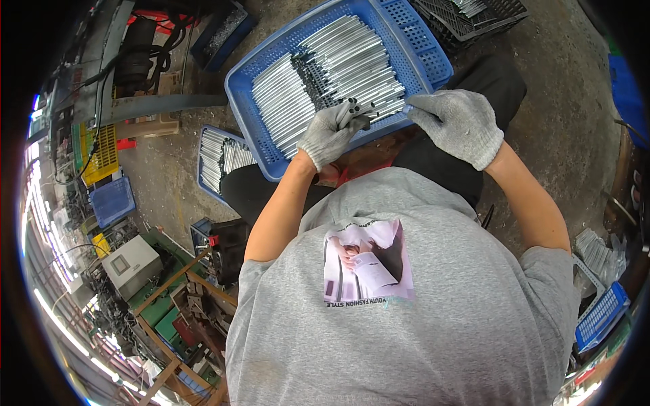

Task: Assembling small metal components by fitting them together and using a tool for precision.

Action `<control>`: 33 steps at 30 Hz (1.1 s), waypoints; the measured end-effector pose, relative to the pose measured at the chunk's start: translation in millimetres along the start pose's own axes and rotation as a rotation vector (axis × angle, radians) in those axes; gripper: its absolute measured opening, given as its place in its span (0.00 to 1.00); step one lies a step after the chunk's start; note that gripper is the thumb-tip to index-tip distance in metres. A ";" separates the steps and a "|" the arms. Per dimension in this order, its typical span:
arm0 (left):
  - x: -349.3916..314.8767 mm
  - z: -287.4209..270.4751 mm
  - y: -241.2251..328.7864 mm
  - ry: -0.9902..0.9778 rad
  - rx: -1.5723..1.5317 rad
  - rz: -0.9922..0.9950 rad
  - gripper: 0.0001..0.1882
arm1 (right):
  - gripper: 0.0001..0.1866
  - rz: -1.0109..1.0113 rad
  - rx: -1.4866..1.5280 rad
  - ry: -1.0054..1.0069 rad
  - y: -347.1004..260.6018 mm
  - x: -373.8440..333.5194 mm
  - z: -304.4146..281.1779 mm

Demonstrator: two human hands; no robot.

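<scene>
My left hand, in a grey knit glove, is closed around a small bunch of metal tubes. Their dark open ends show at its fingers. It is over the near side of a large blue plastic basket. Two banks of silvery metal tubes lie inside the basket, with a darker strip of tube ends between them. My right hand, gloved the same way, is at the basket's near right corner. Its thumb and fingers are pinched together, and I cannot make out what is between them.
A smaller blue tray of tubes stands on the floor beside my left leg. Black crates are beyond the basket on the right. A dark blue bin and machine frame stand to the left. Another blue crate is far right.
</scene>
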State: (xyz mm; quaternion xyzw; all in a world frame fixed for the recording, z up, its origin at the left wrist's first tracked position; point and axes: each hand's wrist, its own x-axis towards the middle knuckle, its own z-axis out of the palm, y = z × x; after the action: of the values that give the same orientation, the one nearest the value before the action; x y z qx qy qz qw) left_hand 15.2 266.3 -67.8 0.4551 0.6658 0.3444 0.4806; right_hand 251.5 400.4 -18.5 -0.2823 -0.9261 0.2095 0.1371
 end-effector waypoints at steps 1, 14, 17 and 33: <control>-2.4 0.3 -0.1 0.002 0.000 -0.001 0.17 | 0.10 -0.002 0.001 0.000 -1.3 0.2 0.0; -9.4 5.5 1.0 0.008 0.111 0.100 0.15 | 0.10 0.011 -0.163 -0.240 -12.8 5.9 -2.1; -11.9 11.2 4.8 0.100 0.205 0.187 0.16 | 0.10 0.043 -0.137 -0.274 -20.7 8.2 -9.4; -12.7 18.2 10.2 0.346 0.458 0.474 0.17 | 0.09 0.060 0.016 -0.216 -16.5 14.7 -9.3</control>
State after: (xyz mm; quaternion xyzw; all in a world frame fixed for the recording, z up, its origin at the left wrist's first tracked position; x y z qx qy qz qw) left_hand 36.9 258.3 -60.0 0.6273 0.6732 0.3602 0.1537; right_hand 235.5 399.4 -0.7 -0.2844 -0.9249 0.2501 0.0326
